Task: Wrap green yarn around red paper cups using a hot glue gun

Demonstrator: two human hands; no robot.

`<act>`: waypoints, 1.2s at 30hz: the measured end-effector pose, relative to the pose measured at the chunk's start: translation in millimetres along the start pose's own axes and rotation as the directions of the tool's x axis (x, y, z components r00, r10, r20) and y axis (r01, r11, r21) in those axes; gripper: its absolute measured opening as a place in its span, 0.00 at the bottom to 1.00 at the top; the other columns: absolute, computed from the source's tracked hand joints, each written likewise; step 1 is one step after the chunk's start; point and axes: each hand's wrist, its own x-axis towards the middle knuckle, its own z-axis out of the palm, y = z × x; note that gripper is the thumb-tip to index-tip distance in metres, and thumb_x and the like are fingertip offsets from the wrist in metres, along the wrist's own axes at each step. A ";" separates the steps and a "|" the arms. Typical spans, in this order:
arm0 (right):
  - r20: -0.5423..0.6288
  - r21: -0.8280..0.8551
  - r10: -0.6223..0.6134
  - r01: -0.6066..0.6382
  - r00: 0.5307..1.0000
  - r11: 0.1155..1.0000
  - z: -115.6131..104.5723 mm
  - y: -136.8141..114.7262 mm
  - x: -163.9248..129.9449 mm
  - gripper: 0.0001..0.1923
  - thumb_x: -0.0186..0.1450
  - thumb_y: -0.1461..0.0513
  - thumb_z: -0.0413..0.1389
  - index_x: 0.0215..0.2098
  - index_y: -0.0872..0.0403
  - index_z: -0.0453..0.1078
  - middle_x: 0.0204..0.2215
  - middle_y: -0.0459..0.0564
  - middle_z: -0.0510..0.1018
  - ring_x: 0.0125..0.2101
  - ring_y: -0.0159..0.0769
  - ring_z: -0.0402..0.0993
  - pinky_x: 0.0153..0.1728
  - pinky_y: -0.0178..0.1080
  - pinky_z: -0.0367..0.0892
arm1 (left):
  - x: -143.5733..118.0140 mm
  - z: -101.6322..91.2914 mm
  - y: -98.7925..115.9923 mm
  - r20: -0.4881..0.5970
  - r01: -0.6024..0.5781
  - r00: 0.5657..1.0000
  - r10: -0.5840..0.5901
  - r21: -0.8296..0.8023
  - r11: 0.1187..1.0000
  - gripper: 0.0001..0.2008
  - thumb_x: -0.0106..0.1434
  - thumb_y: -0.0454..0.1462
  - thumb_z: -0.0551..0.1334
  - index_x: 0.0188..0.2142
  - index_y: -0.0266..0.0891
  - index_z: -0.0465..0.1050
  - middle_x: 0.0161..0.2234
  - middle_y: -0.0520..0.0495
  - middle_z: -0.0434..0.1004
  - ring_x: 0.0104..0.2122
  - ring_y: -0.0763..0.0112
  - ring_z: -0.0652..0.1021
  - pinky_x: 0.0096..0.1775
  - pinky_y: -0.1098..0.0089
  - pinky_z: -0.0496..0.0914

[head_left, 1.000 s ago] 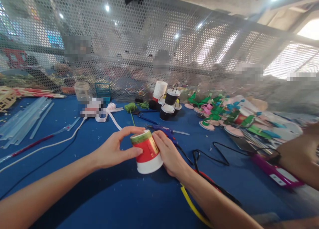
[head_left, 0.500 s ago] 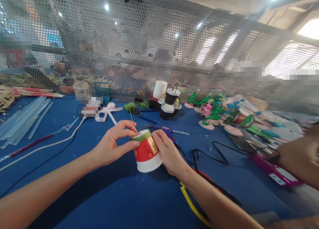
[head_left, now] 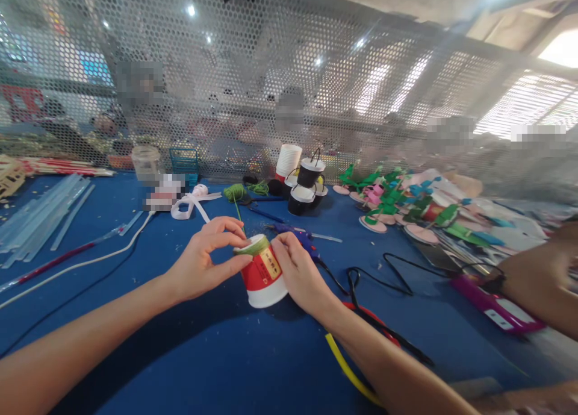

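Note:
An upside-down red and white paper cup (head_left: 262,276) with a green band around its upper end is held just above the blue table (head_left: 135,343). My right hand (head_left: 300,276) grips its right side. My left hand (head_left: 205,264) pinches the green band at the cup's upper left with thumb and fingertips. A green cord (head_left: 238,213) runs from the cup back to a small green spool (head_left: 235,192).
A blue glue gun (head_left: 298,237) with black cable lies just behind the cup. Glue sticks (head_left: 40,213) lie far left; black and white cups (head_left: 304,189) and green craft pieces (head_left: 392,204) at the back. Another person's arm (head_left: 542,282) reaches in at right. Mesh fence behind.
My left hand's fingers have curled from a flat grip into a pinch on the green band. The cup has tipped slightly and shifted a little left.

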 end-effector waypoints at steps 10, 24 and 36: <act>-0.042 -0.021 -0.022 0.021 0.999 1.000 -1.2 0.6 1.5 0.10 0.62 0.56 0.42 0.26 0.51 0.54 0.19 0.41 0.58 0.21 0.30 0.58 0.20 0.34 0.55 | 0.0 0.3 -3.5 -0.019 0.100 0.994 -0.105 -0.196 0.975 0.09 0.53 0.41 0.63 0.34 0.41 0.73 0.36 0.46 0.73 0.42 0.63 0.71 0.46 0.62 0.64; 0.139 0.477 0.360 -0.381 0.923 0.792 -3.0 -7.5 5.3 0.07 0.60 0.58 0.47 0.26 0.52 0.59 0.18 0.41 0.65 0.16 0.29 0.60 0.18 0.33 0.56 | 5.6 0.4 -17.8 -0.144 0.428 0.865 -0.481 -0.289 0.856 0.09 0.52 0.42 0.60 0.26 0.38 0.68 0.22 0.53 0.69 0.25 0.74 0.69 0.31 0.70 0.65; 0.227 0.597 0.362 -0.423 0.904 0.682 0.6 -8.5 5.8 0.08 0.61 0.62 0.48 0.25 0.54 0.63 0.17 0.39 0.65 0.16 0.25 0.59 0.19 0.31 0.55 | -0.2 1.5 -10.4 0.017 0.166 0.986 -0.167 -0.239 0.957 0.03 0.54 0.37 0.62 0.30 0.40 0.70 0.33 0.51 0.70 0.36 0.72 0.70 0.41 0.68 0.62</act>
